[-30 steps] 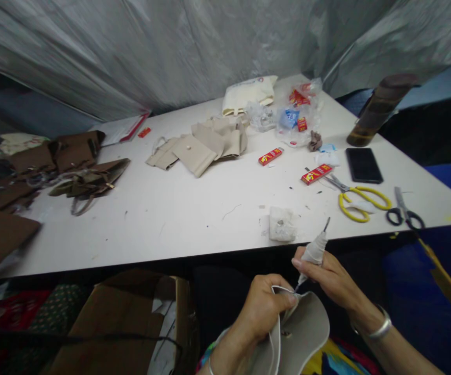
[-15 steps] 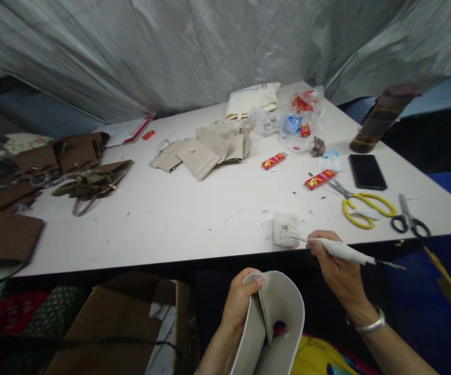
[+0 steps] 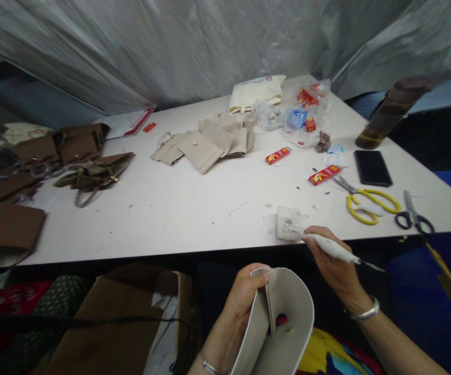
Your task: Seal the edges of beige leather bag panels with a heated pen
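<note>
My left hand [image 3: 245, 291] is closed on the rim of a beige leather-like bag piece [image 3: 284, 302], below the table's front edge. The piece stands open toward me, with a round hole and a small gold-coloured fitting inside. In my right hand [image 3: 337, 268] is a white pen-shaped tool [image 3: 333, 247] with a thin metal tip and a wire or second tip at its rear. The tool's tip is at a small white pad [image 3: 288, 221] on the table edge; whether it touches is hard to tell. The pad has a dark spot.
Beige bag pieces [image 3: 204, 148] lie mid-table; brown bags [image 3: 80, 148] are at left. Yellow-handled scissors [image 3: 366, 200], black-handled scissors [image 3: 413, 216], a phone [image 3: 373, 167], a dark bottle [image 3: 393, 112] and red boxes [image 3: 324, 175] are at right. A cardboard box [image 3: 112, 317] stands below.
The tool's tip in my right hand has shifted slightly along the white pad. My left hand and the beige bag piece have moved a little to the right. The view has shifted slightly.
</note>
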Available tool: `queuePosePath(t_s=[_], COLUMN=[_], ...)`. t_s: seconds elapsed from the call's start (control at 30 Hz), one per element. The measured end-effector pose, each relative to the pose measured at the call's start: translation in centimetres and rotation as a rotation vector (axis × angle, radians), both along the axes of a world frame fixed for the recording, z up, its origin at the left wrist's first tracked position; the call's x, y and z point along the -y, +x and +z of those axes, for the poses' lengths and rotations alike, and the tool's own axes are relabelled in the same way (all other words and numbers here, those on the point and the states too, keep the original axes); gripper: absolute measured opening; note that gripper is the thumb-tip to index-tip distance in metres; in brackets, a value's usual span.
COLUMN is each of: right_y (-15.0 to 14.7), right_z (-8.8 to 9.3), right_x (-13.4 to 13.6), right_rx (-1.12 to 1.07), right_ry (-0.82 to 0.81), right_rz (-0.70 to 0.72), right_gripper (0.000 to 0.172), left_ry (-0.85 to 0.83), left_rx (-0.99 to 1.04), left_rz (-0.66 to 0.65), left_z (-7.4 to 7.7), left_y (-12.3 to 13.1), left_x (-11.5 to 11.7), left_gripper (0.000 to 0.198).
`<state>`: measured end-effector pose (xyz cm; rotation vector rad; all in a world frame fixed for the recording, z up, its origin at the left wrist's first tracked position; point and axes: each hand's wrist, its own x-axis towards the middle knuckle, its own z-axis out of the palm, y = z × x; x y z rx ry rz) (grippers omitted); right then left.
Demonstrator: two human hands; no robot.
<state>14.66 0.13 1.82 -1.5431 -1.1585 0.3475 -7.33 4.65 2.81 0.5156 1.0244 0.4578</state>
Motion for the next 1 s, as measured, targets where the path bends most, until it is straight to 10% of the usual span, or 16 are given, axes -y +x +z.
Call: queuePosePath(t_s=[0.23, 0.43, 1.0], right_y=[0.2, -0.7, -1.6], right_z=[-0.3, -0.6, 0.0], right_x=[0.9, 1.3, 0.9], right_rx=[-0.193, -0.609, -0.578], right_ry=[-0.047, -0.243, -0.362], right_rz=[-0.066, 0.306, 0.417], right_gripper=[0.028, 0.04, 0.043], left_ry=[-0.02, -0.024, -0.042], left_rx=[-0.011, 0.04, 0.09], left_rz=[-0.039, -0.081, -0.103], left_z=[-0.6, -0.4, 0.3], left_y=[-0.1, 0.1, 0.2], left_x=[0.0, 0.2, 0.6], left_gripper=[0.048, 0.044, 0.039])
